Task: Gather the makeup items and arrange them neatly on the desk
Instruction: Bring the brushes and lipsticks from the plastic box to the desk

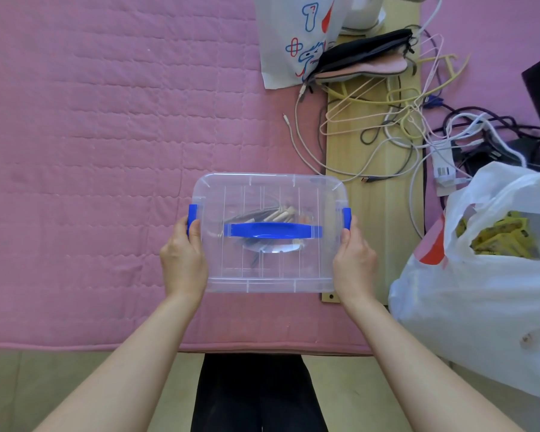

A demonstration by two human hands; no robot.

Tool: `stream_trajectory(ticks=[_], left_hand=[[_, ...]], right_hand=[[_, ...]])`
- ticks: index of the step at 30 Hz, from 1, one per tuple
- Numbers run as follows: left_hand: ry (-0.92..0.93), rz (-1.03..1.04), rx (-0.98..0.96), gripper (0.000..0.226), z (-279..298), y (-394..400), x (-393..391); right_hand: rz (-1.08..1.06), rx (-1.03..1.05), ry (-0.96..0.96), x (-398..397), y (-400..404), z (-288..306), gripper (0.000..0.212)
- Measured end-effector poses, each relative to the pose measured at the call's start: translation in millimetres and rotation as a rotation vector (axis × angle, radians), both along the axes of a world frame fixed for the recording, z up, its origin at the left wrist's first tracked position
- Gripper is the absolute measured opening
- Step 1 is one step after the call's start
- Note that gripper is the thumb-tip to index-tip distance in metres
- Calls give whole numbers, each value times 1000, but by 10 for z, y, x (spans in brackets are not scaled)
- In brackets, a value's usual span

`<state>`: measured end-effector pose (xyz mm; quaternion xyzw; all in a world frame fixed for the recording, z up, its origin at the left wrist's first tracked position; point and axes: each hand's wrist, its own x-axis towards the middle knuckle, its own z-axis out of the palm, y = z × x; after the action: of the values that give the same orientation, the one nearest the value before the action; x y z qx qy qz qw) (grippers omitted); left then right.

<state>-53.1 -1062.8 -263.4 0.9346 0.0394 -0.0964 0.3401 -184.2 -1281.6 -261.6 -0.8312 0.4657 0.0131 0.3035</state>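
As I look down, my left hand point(184, 260) and right hand point(354, 260) grip the clear box point(268, 275) by its ends, thumbs at the blue latches.

Only readable marks: blue-outlined "1" with small red "7" inside, printed on white paper bag point(290, 42) at top.

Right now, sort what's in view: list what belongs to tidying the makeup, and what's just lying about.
Belongs to the job:
- clear storage box, lid on, blue handle on top
- slim items dimly visible inside it
- left hand and right hand, holding the box's ends

Lying about:
- tangled cables
- printed paper bag
- black and pink pouch
- white plastic bag with yellow packets
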Motion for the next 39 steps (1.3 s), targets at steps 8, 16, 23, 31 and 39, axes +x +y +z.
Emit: stream_trajectory(ticks=[8, 16, 23, 31, 39], left_hand=[[43, 52, 24, 34, 7, -37, 15], [252, 219, -201, 39, -55, 33, 44], [564, 401, -476, 31, -36, 71, 148], [324, 120, -197, 42, 95, 116, 127], [-60, -415, 88, 51, 114, -2, -33]], right_hand=[[16, -32, 24, 2, -28, -11, 44], [-185, 170, -62, 33, -65, 76, 38], [-252, 306, -78, -31, -161, 32, 32], [91, -18, -40, 98, -84, 302, 43], [501, -253, -24, 241, 118, 325, 45]])
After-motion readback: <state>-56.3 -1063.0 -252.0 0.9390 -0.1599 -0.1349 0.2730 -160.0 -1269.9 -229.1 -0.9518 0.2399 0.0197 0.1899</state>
